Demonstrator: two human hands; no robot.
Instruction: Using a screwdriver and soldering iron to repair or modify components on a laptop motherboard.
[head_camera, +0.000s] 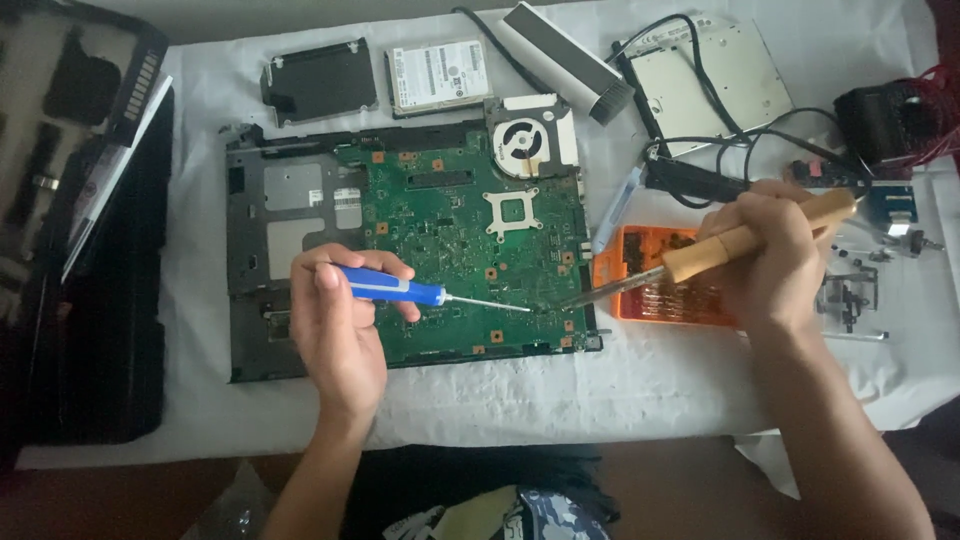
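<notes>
— Where do the two tools meet?
— On the green motherboard (450, 230), near its front right corner. The left hand (335, 320) grips a blue screwdriver (395, 290) pointing right. The right hand (770, 260) grips a wooden-handled soldering iron (740, 240) slanting down-left. Tips nearly touch.

hard drive (438, 76) | orange bit case (662, 290) | optical drive (712, 85) | black tool case (85, 250)

It looked like a home repair bench rather than a proper workshop: a white cloth (560, 400) was spread over the table, with a stripped laptop board (450, 220), a loose hard drive (438, 76), an orange bit case (660, 280) and scattered screws (860, 290).
</notes>
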